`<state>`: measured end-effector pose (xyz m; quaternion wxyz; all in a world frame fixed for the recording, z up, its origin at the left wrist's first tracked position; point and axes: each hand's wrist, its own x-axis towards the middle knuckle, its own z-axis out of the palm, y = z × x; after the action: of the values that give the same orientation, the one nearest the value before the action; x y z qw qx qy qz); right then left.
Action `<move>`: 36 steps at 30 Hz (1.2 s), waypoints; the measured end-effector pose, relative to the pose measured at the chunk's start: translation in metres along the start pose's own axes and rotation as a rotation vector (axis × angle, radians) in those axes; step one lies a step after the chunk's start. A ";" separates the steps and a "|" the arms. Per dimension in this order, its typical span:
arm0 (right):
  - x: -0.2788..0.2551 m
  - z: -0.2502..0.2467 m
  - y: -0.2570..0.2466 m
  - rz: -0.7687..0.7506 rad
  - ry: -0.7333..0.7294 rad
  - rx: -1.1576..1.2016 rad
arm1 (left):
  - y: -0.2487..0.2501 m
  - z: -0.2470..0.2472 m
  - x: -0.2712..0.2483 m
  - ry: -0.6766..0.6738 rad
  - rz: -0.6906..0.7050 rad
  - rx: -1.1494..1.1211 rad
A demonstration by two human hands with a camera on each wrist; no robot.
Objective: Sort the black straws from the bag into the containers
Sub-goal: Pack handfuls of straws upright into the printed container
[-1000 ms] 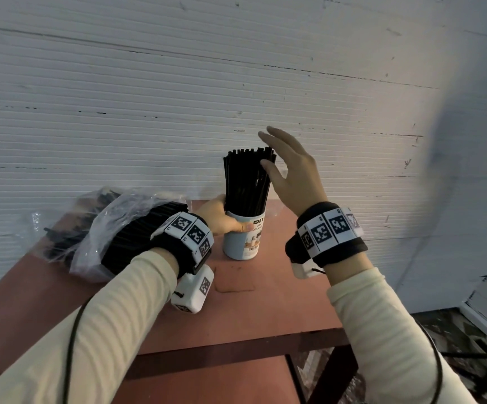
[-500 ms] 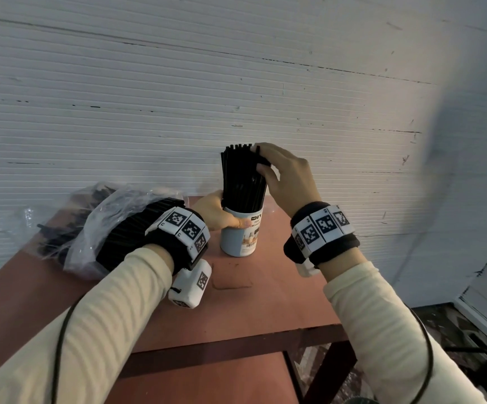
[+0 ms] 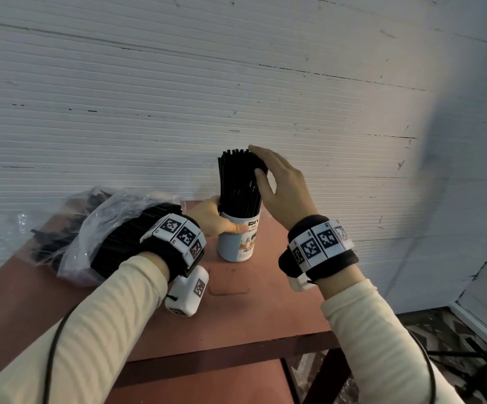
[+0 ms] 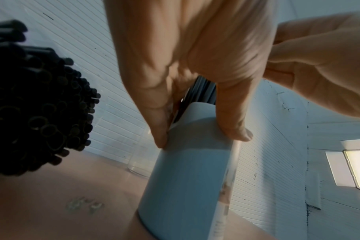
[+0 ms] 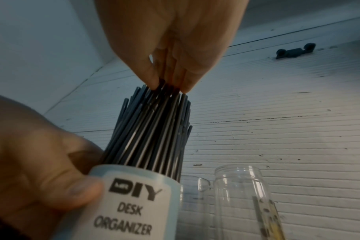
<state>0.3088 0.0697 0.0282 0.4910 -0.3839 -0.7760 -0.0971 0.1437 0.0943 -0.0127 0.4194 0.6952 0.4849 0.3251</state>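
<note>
A light blue container [image 3: 237,243] labelled as a desk organizer stands on the reddish table [image 3: 265,310], packed with upright black straws [image 3: 237,182]. My left hand [image 3: 219,220] grips the container near its rim, thumb in front. My right hand [image 3: 265,167] lies over the straw tops with straight fingers, its thumb against the bundle's side. In the right wrist view the fingertips [image 5: 154,81] touch the straw ends [image 5: 154,129]. A clear plastic bag [image 3: 114,228] holding more black straws lies at the left, partly hidden by my left wrist.
Two empty clear jars [image 5: 242,194] stand just behind the blue container, near the white ribbed wall [image 3: 236,83]. The table's front edge [image 3: 236,354] runs below my wrists, and its right corner drops off to a patterned floor.
My right hand came down from beside the bundle onto the straw tops, curled briefly, and now lies flatter over them. The left hand kept its grip on the container.
</note>
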 end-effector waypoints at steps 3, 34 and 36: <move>-0.004 0.005 0.004 -0.025 0.027 -0.040 | 0.000 0.000 0.001 -0.013 0.022 0.024; -0.019 0.058 0.020 0.994 -0.595 0.533 | -0.018 -0.149 -0.089 0.388 -0.026 0.254; -0.012 0.078 0.018 0.996 -0.543 0.526 | -0.031 -0.147 -0.089 0.308 -0.068 0.265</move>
<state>0.2701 0.1172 -0.0253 0.3407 -0.5770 -0.5989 0.4386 -0.0229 0.0543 0.0198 0.2560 0.6695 0.6050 0.3467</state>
